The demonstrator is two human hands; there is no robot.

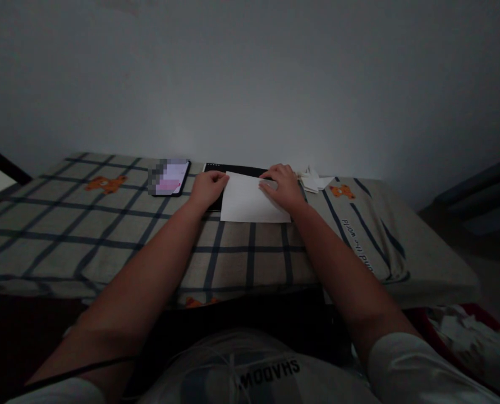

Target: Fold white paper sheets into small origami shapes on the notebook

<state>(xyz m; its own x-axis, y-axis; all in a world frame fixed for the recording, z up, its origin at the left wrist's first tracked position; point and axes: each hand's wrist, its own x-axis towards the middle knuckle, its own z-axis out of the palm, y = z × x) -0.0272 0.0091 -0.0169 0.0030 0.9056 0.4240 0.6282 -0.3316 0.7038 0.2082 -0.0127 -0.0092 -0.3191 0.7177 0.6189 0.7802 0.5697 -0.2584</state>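
A white sheet of paper [250, 203] lies over a flat black board [241, 169] on the cloth-covered table. At the sheet's upper left corner, my left hand [207, 188] is closed, pinching the paper between thumb and fingers. My right hand [283, 186] grips the upper right part of the same sheet, its fingers curled over the edge and the thumb on top. The paper's lower edge reaches past the board onto the cloth. Just right of my right hand sit folded white paper pieces [313, 180].
A phone [171, 178] with a lit screen lies left of the board. The checked tablecloth [123, 224] has bear prints, and a grey wall [250, 84] stands behind. A red bin [477, 314] holding crumpled paper is at the lower right.
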